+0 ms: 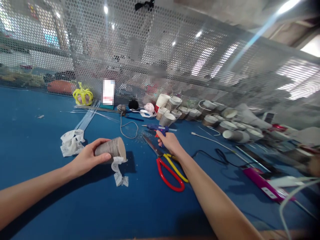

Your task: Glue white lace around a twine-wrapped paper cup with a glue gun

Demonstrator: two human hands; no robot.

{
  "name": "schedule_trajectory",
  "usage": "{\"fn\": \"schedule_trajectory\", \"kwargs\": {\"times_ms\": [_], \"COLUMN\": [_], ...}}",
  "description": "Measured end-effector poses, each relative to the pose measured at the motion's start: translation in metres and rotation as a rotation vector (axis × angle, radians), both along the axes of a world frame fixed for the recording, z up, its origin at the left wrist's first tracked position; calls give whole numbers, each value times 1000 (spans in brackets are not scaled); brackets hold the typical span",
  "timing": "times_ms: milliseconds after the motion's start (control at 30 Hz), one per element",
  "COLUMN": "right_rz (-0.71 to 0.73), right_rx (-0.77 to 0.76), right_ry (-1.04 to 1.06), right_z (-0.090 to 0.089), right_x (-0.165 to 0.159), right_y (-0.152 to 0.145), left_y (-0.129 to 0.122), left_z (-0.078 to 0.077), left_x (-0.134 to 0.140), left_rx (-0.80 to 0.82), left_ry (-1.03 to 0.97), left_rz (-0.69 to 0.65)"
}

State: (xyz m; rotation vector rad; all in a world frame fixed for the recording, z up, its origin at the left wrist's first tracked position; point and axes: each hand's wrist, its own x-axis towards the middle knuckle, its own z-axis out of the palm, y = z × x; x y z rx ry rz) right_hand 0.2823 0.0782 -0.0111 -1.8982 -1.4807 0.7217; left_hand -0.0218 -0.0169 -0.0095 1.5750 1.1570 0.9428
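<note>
My left hand (pixel 93 156) is wrapped round a grey twine-wound cup (pixel 110 148), tilted on its side with its pale round end facing right. A strip of white lace ribbon (pixel 119 175) dangles from the cup's end. In my right hand (pixel 168 141) is a blue hot glue gun (pixel 157 127), its nozzle pointing left and a clear glue stick showing at its back. Scissors (pixel 171 170) with one red and one yellow handle lie just below that hand, blades toward the upper left. Behind my left hand rests a crumpled heap of white lace ribbon (pixel 72 142).
Several twine-wound cups (pixel 167 117) stand at the back, with more (pixel 231 126) to the right. A purple power strip (pixel 262 183) and cables lie at right. Yarn balls (pixel 133 104), a lit phone (pixel 108 91) and a yellow woven object (pixel 83 95) line the mesh partition (pixel 140 50).
</note>
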Motion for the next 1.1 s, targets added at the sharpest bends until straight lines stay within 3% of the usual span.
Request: {"fn": "schedule_trajectory", "kwargs": {"times_ms": [200, 367, 500, 533, 567, 600, 633, 867, 1100], "right_rz": [-64, -37, 332, 502, 760, 913, 961, 886, 764], "right_rx": [-56, 132, 216, 231, 304, 379, 436, 512, 429], "right_ry": [-271, -476, -440, -396, -301, -222, -168, -49, 70], "right_z": [6, 30, 48, 51, 52, 53, 52, 42, 42], "right_x": [15, -3, -45, -57, -67, -76, -84, -101, -101], "right_y": [10, -4, -41, -53, -64, -74, -82, -100, -104], "left_y": [0, 0, 0, 0, 0, -1, -1, -7, -8], "left_z": [-1, 0, -1, -2, -3, -4, -5, -2, -2], "left_x": [0, 1, 2, 2, 3, 3, 4, 12, 16], "left_rx": [-19, -27, -72, -86, -100, -111, -122, -237, -306], "left_ry": [-32, -64, -117, -139, -166, -196, -224, -375, -549], "left_rz": [0, -1, -6, -6, -8, -12, -19, -55, -89]}}
